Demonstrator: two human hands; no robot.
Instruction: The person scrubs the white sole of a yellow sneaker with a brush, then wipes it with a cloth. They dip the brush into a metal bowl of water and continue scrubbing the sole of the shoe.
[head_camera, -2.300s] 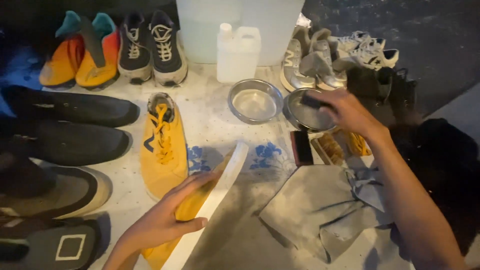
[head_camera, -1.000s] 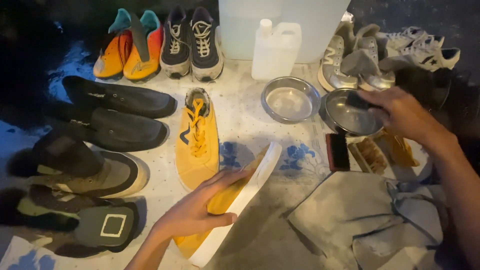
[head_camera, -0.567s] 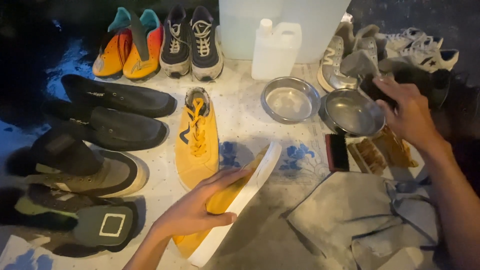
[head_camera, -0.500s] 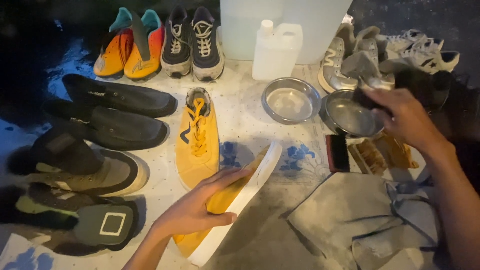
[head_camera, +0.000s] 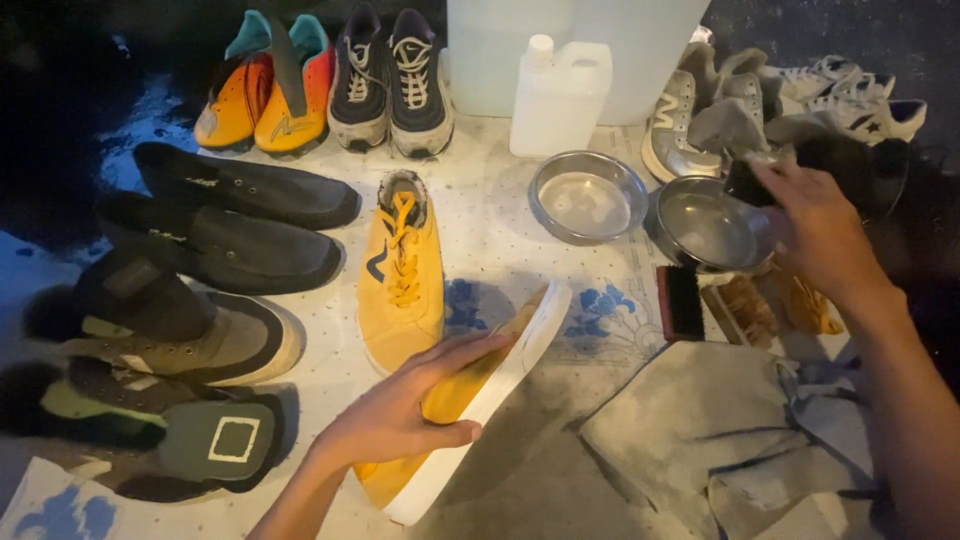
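A grey cloth (head_camera: 720, 440) lay crumpled at right. The left hand (head_camera: 400, 410) gripped a yellow shoe (head_camera: 470, 400) tilted on its side, beside its mate (head_camera: 400, 275). The right hand (head_camera: 815, 225) clasped a dark brush (head_camera: 750, 183) over a metal bowl (head_camera: 705, 225).

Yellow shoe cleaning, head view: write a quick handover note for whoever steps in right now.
Left hand: grips the yellow shoe, tipped on its side with the white sole facing right.
Right hand: holds a small dark brush at the rim of the right bowl.
Nearby: the second yellow shoe lies flat, laced; an empty left bowl; a white jug behind; a dark brush and grey cloths on the mat.
Done: shoe picked up and turned, brush in hand.
Left: brush has not yet reached the sole; the second shoe is untouched.
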